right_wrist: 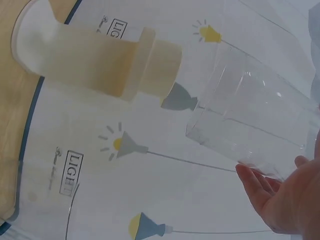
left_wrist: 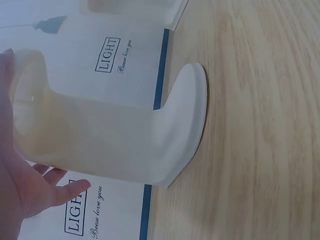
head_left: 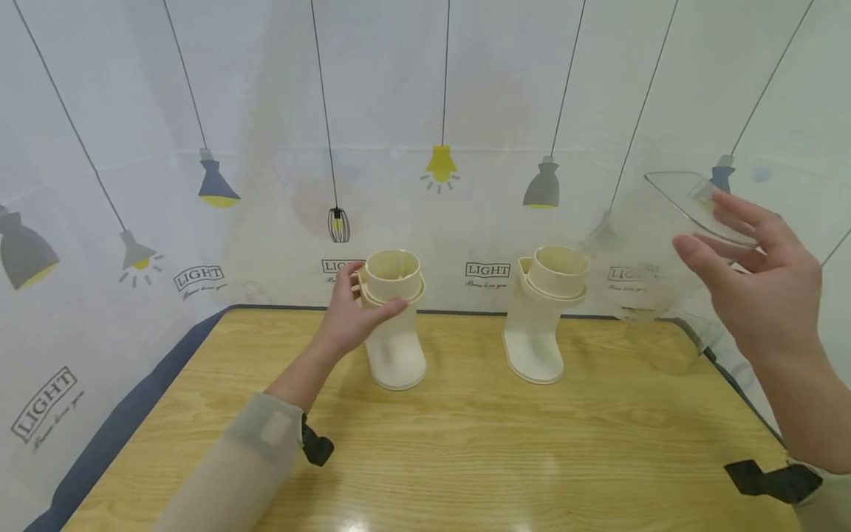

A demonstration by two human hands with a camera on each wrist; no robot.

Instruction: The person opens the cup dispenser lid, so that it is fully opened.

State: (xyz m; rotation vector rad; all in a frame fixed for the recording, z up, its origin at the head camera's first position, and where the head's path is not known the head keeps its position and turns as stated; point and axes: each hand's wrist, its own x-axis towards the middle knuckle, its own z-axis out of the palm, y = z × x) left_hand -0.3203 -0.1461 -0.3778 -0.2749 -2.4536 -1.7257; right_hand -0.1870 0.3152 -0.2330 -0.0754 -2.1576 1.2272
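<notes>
Two cream plastic stands, each with a round open collar on top and a rounded flat foot, stand upright on the table. My left hand grips the left stand at its collar, thumb across the front and fingers behind its left side. In the left wrist view that stand has its foot on the tabletop. Up on the right, my right hand holds a clear plastic container by its side, raised and tilted. The right stand is untouched between the hands.
Another clear container stands at the table's back right corner, faint against the background. The wooden table has a dark blue edge. Close behind it hangs a white curtain printed with lamps and lettering.
</notes>
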